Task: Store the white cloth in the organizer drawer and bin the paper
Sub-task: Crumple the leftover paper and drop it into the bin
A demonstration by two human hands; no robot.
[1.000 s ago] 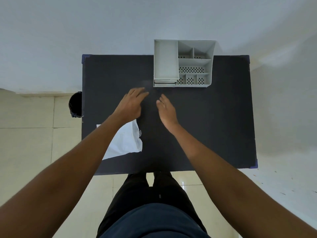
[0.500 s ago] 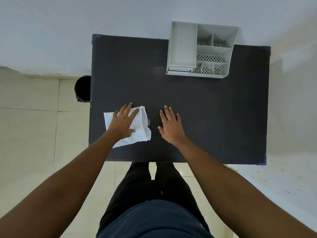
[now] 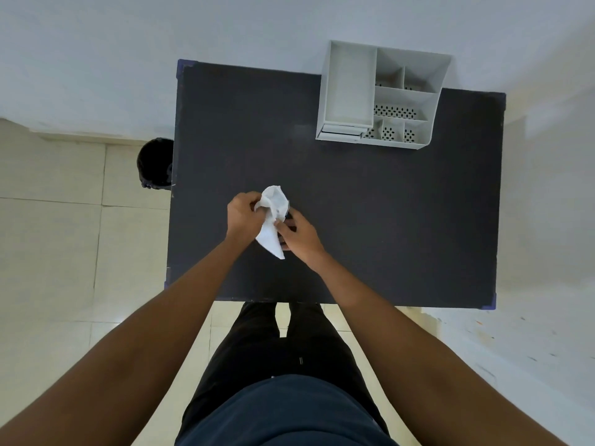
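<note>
A crumpled white sheet is held just above the black table, near its front left. I cannot tell whether it is the cloth or the paper. My left hand grips its upper left part. My right hand pinches its lower right part, and a pointed corner hangs down between my wrists. The white organizer stands at the table's back edge, with its drawer at the lower left of its front. A black bin stands on the floor beside the table's left edge.
The organizer has one long tray on the left and several small perforated compartments on the right. A white wall runs behind the table. Pale floor tiles lie to the left, and my legs stand at the table's front edge.
Both hands drew back from the table's middle to the flat white sheet at the left edge. They have since lifted it, bunched it up and carried it rightward between them.
</note>
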